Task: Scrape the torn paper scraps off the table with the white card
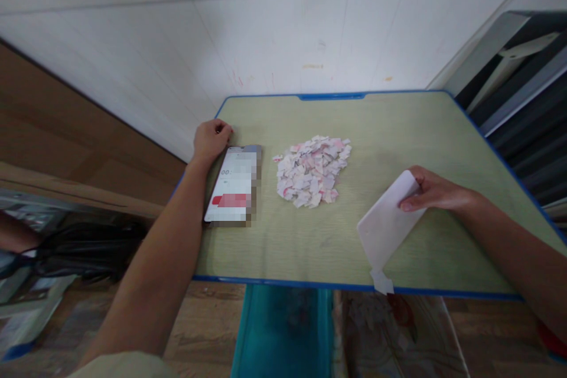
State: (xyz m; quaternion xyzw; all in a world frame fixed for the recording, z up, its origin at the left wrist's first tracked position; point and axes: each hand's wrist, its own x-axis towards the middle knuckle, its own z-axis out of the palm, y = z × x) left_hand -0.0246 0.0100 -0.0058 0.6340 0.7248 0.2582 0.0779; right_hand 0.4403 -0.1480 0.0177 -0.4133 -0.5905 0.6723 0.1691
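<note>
My right hand grips a flat white card with rounded corners between thumb and fingers. The card is tilted over the right part of the table. Near its lower corner a white paper scrap overlaps the front edge; whether they touch is unclear. My left hand rests in a loose fist at the table's left edge, just beyond a phone with a lit, partly blurred screen. Between my hands, left of the card, lies a heap of torn paper bits, white with some pink.
The pale green table has a blue rim and stands against a white wall. Below its front edge are a teal bin and a clear plastic bag with scraps inside. A black bag lies at left.
</note>
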